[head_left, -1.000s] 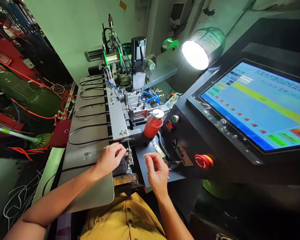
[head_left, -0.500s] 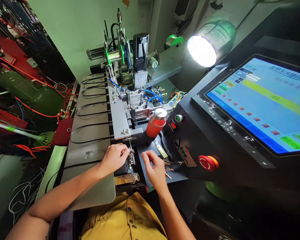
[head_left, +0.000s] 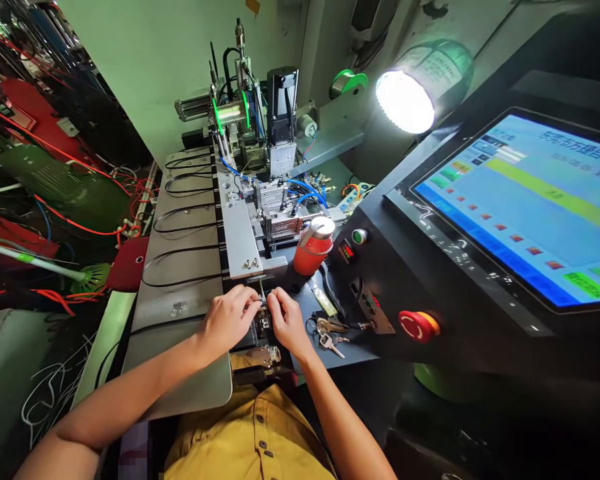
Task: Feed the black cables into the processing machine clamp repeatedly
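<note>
My left hand [head_left: 230, 319] is closed in a pinch at the near end of the machine's metal rail [head_left: 241, 243]; what its fingertips hold is too small to make out. Just to its right, my right hand [head_left: 286, 320] also has thumb and fingers pressed together, nearly meeting the left fingertips. Between and below the two hands sits a small metal fixture [head_left: 264, 321], partly covered by them. Black cables [head_left: 183, 251] lie in loops across the grey metal plate [head_left: 195, 380] on the left, under my left forearm.
A red bottle [head_left: 311, 250] stands behind my right hand. Keys [head_left: 331, 337] lie to its right, near a red emergency button [head_left: 418, 325]. A large screen [head_left: 530, 213] fills the right side, beside a bright lamp [head_left: 405, 100]. Pneumatic cylinders [head_left: 280, 213] and wire spools rise behind.
My right hand has moved left and slightly up to the fixture, close to my left hand. The keys it partly covered now show. My left hand has barely moved.
</note>
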`<state>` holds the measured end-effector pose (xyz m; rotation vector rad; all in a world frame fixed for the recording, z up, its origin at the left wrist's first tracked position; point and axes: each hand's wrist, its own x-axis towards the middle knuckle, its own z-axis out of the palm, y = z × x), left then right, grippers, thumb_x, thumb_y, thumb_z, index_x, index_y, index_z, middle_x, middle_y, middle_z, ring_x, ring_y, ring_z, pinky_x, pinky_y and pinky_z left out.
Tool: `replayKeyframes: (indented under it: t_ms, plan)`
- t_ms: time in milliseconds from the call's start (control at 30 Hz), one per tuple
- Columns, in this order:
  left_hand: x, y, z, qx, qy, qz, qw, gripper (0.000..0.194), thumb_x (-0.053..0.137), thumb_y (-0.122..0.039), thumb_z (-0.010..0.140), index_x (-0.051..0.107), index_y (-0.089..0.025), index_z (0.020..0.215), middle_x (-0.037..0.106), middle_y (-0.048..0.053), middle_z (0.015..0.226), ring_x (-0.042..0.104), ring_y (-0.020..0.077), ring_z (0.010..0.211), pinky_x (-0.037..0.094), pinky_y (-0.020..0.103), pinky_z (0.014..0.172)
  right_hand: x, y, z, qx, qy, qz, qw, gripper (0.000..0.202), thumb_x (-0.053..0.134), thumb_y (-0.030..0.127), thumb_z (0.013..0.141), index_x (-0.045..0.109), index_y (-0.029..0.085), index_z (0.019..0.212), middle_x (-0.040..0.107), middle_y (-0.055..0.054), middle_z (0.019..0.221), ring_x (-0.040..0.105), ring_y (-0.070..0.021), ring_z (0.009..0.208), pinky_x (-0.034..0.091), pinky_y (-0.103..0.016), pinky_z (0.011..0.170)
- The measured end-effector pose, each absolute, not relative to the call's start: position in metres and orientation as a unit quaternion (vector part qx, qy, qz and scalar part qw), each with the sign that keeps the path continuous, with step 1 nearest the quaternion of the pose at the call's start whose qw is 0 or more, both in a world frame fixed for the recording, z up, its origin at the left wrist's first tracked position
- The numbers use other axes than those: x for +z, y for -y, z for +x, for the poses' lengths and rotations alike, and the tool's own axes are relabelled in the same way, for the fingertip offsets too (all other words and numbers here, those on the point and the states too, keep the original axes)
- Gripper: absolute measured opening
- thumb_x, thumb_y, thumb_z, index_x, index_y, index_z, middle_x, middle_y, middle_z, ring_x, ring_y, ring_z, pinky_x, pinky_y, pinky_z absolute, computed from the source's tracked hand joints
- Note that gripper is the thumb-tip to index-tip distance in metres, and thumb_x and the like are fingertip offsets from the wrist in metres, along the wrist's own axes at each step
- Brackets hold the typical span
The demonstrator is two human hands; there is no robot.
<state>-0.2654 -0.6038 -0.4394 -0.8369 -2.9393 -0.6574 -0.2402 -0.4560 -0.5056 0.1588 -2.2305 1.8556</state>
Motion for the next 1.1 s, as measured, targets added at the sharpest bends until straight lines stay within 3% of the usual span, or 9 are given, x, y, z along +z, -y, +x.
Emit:
replayKeyframes:
  t_ms: [167,300,400,533,667,767,1100]
  plan:
    - [-0.445,0.615,-0.259,-0.131,0.909,-0.385,0.095,0.028,0.041,-0.018,0.097,0.066,-0.024,0.108,0.067,0.002,0.092,0.061,0.0113,0.072,0.045,0.021,0.066,-0.505,0.457,-0.239,0.631,0.765,0.052,0.121,0.027,0.038,0.03,0.098,0.039,0.021,0.072,0.037,0.005,0.065,0.036,-0.0107,0.059,0.03,-0.024,0.057]
    - [-0.441,0.612,-0.26,-0.021,0.869,-0.476,0.131,0.031,0.037,-0.011,0.097,0.066,-0.014,0.107,0.07,0.006,0.092,0.06,0.015,0.069,0.045,0.026,0.061,-0.507,0.46,-0.239,0.63,0.765,0.044,0.124,0.029,0.037,0.032,0.098,0.039,0.021,0.072,0.037,0.005,0.065,0.036,-0.0107,0.059,0.031,-0.023,0.056]
    - [-0.435,0.61,-0.261,0.009,0.857,-0.5,0.122,0.033,0.034,-0.008,0.096,0.066,-0.011,0.105,0.07,0.008,0.095,0.061,0.0166,0.069,0.046,0.027,0.058,-0.508,0.458,-0.238,0.627,0.767,0.032,0.129,0.03,0.036,0.032,0.099,0.038,0.021,0.071,0.035,0.005,0.064,0.035,-0.0109,0.057,0.031,-0.023,0.054]
    - [-0.427,0.619,-0.261,-0.065,0.909,-0.409,0.046,0.029,0.041,-0.014,0.096,0.062,-0.021,0.115,0.067,0.003,0.1,0.063,0.0149,0.078,0.048,0.025,0.067,-0.502,0.446,-0.232,0.547,0.82,0.018,0.171,0.026,0.034,0.025,0.099,0.044,0.02,0.075,0.044,0.002,0.067,0.043,-0.0128,0.06,0.036,-0.025,0.059]
    - [-0.426,0.627,-0.263,-0.086,0.942,-0.324,-0.019,0.021,0.044,-0.025,0.097,0.064,-0.021,0.101,0.063,0.002,0.094,0.064,0.0142,0.077,0.048,0.024,0.069,-0.491,0.439,-0.227,0.374,0.901,0.099,0.195,0.023,0.036,0.01,0.092,0.055,0.016,0.103,0.059,-0.009,0.09,0.054,-0.02,0.083,0.043,-0.03,0.072]
    - [-0.427,0.626,-0.263,-0.044,0.947,-0.316,-0.032,0.022,0.043,-0.027,0.097,0.064,-0.02,0.094,0.061,0.002,0.089,0.063,0.0152,0.073,0.047,0.025,0.064,-0.487,0.442,-0.226,0.305,0.923,0.133,0.194,0.028,0.038,0.004,0.085,0.059,0.016,0.098,0.061,-0.01,0.091,0.053,-0.0218,0.082,0.044,-0.032,0.07]
    - [-0.423,0.623,-0.261,-0.008,0.948,-0.318,-0.03,0.023,0.041,-0.024,0.097,0.06,-0.018,0.086,0.058,0.003,0.086,0.061,0.0131,0.068,0.044,0.022,0.058,-0.476,0.414,-0.196,0.335,0.882,0.005,0.332,0.024,0.042,0.012,0.091,0.059,0.019,0.107,0.063,-0.008,0.087,0.06,-0.0192,0.077,0.049,-0.032,0.071]
